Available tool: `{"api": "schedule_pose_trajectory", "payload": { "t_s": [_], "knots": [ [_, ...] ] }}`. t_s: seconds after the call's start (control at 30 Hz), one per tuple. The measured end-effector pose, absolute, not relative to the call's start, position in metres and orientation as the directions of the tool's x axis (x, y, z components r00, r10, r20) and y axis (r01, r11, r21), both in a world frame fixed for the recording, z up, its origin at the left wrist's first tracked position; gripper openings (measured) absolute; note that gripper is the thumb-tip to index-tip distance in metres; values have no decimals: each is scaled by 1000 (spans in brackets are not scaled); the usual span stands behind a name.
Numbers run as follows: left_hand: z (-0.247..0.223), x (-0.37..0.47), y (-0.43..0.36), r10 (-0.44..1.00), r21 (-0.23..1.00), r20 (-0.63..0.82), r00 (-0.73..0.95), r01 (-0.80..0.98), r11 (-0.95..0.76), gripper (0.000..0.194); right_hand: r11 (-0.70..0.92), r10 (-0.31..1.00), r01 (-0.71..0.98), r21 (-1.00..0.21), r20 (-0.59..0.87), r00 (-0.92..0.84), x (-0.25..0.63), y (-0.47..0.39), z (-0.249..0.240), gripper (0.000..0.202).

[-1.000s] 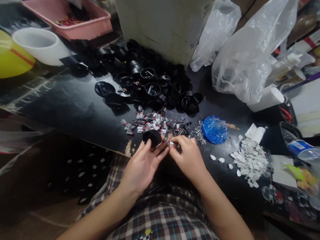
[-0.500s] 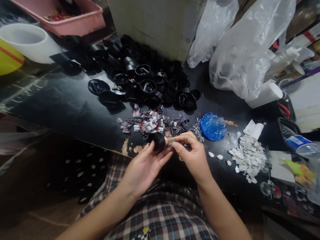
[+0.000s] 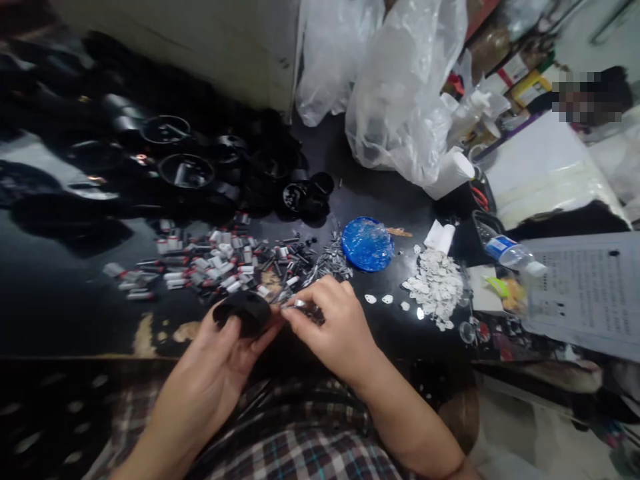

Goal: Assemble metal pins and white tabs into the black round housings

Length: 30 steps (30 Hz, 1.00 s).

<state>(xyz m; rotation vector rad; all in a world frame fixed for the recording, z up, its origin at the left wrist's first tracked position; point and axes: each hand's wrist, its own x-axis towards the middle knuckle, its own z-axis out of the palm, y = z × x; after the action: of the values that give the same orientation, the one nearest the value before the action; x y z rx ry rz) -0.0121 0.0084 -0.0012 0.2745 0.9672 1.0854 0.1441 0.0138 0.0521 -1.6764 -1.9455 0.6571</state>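
Observation:
My left hand (image 3: 215, 373) is wrapped round a black round housing (image 3: 243, 312), its thumb over the near side. Close on the right, my right hand (image 3: 333, 327) pinches small metal pieces (image 3: 303, 305) between thumb and fingers; their exact shape is blurred. The fingertips of both hands nearly meet. Beyond them on the dark table lie grey-and-white parts with red ends (image 3: 215, 263) and a heap of small metal pins (image 3: 327, 260). A blue round lid (image 3: 367, 244) with clear film on it is just past my right hand.
Many black housings (image 3: 185, 171) are piled at the back left. Clear plastic bags (image 3: 395, 93) stand behind. On the right are a heap of white flat pieces (image 3: 437, 287), a plastic bottle (image 3: 510, 252) and a printed sheet (image 3: 590, 287). The table's front edge runs below my hands.
The view has turned to the right, so the table's things appear further left. My left hand still holds the housing, and my right hand still pinches small pieces beside it.

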Motion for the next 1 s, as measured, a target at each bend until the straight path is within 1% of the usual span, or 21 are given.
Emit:
{"api": "schedule_pose_trajectory", "payload": {
  "t_s": [0.07, 0.1, 0.13, 0.2, 0.27, 0.33, 0.43, 0.53, 0.63, 0.73, 0.83, 0.9, 1.0],
  "knots": [
    [-5, -13, 15, 824, 644, -534, 189, -541, 541, 24, 137, 991, 789, -599, 72, -117, 161, 13, 54, 10],
    [-7, -13, 19, 822, 667, -532, 202, -497, 554, 27, 118, 992, 813, -570, 99, -75, 172, 14, 55, 10],
    [-9, -12, 23, 829, 697, -524, 196, -461, 549, 29, 80, 991, 841, -535, 133, -10, 185, 17, 56, 11],
    [-11, -11, 30, 861, 751, -487, 148, -431, 500, 29, -54, 966, 897, -438, 204, 158, 212, 25, 54, 11],
    [-13, -9, 35, 882, 770, -457, 117, -445, 457, 25, -141, 953, 938, -318, 211, 215, 237, 36, 49, 11],
    [-13, -5, 35, 891, 773, -440, 108, -459, 437, 21, -150, 961, 966, -211, 197, 192, 253, 47, 42, 13],
    [-14, -2, 34, 901, 779, -425, 81, -474, 410, 23, -129, 969, 987, -95, 201, 146, 262, 58, 32, 18],
    [-14, -2, 34, 902, 775, -424, 75, -485, 405, 25, -111, 972, 994, -17, 205, 112, 260, 64, 26, 19],
    [-17, -4, 35, 899, 772, -431, 81, -482, 414, 23, -102, 977, 995, 24, 193, 95, 258, 68, 22, 17],
    [-20, -6, 37, 904, 786, -417, 92, -463, 409, 25, -99, 978, 995, 4, 185, 97, 258, 70, 19, 16],
    [-23, -7, 37, 911, 790, -401, 95, -467, 397, 27, -111, 967, 990, -87, 222, 128, 258, 67, 20, 13],
    [-23, -6, 36, 913, 782, -399, 89, -487, 389, 25, -114, 955, 973, -199, 249, 163, 256, 62, 24, 12],
    [-17, -3, 32, 902, 756, -419, 106, -510, 411, 23, -102, 934, 886, -453, 262, 242, 246, 51, 34, 11]
  ]
}}
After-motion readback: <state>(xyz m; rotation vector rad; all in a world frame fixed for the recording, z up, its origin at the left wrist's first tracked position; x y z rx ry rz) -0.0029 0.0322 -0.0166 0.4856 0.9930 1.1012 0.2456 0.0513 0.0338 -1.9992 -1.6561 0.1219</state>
